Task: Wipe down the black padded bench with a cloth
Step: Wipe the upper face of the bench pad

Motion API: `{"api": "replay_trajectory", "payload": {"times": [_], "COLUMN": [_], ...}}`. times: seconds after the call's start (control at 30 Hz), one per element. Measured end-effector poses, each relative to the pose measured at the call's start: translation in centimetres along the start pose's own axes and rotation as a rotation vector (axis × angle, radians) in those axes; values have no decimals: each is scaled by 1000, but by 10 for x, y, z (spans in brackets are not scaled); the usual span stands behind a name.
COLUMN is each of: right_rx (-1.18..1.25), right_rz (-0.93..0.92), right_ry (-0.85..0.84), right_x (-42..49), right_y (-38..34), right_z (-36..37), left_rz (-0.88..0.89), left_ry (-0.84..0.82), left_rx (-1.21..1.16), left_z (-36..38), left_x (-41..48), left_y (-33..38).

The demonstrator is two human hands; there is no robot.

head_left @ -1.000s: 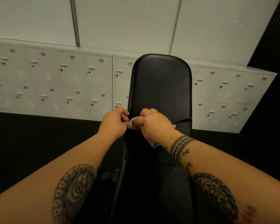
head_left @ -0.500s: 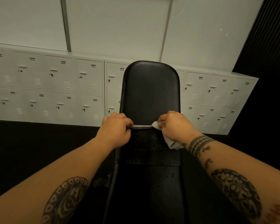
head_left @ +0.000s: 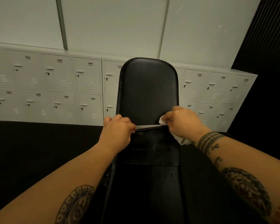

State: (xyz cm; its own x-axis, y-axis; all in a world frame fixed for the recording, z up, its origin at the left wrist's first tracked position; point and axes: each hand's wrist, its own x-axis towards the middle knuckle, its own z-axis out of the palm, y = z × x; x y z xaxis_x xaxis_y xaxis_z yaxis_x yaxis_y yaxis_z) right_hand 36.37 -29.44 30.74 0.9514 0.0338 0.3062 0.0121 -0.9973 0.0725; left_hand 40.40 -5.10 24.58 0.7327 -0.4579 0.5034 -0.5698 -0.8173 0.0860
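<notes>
White lockers (head_left: pixel 55 88) fill the upper left behind the bench (head_left: pixel 148 92). At centre frame, both hands, left (head_left: pixel 117 131) and right (head_left: pixel 183 122), pinch a cloth (head_left: pixel 149 126) stretched taut across its crease.

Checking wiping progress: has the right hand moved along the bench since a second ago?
Yes. The right hand, pinching the cloth, went rightward from beside the left hand to the right edge of the backrest.
</notes>
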Motion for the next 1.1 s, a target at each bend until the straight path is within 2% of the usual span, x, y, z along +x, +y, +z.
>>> {"api": "replay_trajectory", "payload": {"times": [0.1, 0.23, 0.37, 0.5, 0.6, 0.73, 0.87, 0.93, 1.03, 1.1], "right_rx": [52, 183, 156, 61, -36, 37, 467, 601, 588, 465], "right_rz": [61, 114, -117, -163, -112, 18, 266, 347, 355, 303], "right_ry": [76, 169, 109, 6, -34, -3, 61, 98, 201, 215], "right_x": [1, 16, 16, 1, -3, -10, -13, -14, -9, -2], "right_y": [6, -23, -52, -21, 10, 22, 24, 29, 39, 45], "right_z": [5, 12, 22, 16, 5, 10, 15, 11, 3, 1], "left_rz": [-9, -6, 19, 47, 36, 71, 61, 67, 215, 289], "left_ry": [-3, 21, 57, 4, -8, 37, 46, 75, 136, 169], "left_rx": [22, 32, 49, 121, 124, 65, 13, -45, -100, -96], "left_z": [0, -1, 0, -7, -9, -2, 8, 13, 19, 26], "left_x": [-1, 1, 3, 6, 12, 16, 31, 34, 25, 16], "left_y": [1, -1, -4, 3, 15, 36, 57, 57, 50, 47]}}
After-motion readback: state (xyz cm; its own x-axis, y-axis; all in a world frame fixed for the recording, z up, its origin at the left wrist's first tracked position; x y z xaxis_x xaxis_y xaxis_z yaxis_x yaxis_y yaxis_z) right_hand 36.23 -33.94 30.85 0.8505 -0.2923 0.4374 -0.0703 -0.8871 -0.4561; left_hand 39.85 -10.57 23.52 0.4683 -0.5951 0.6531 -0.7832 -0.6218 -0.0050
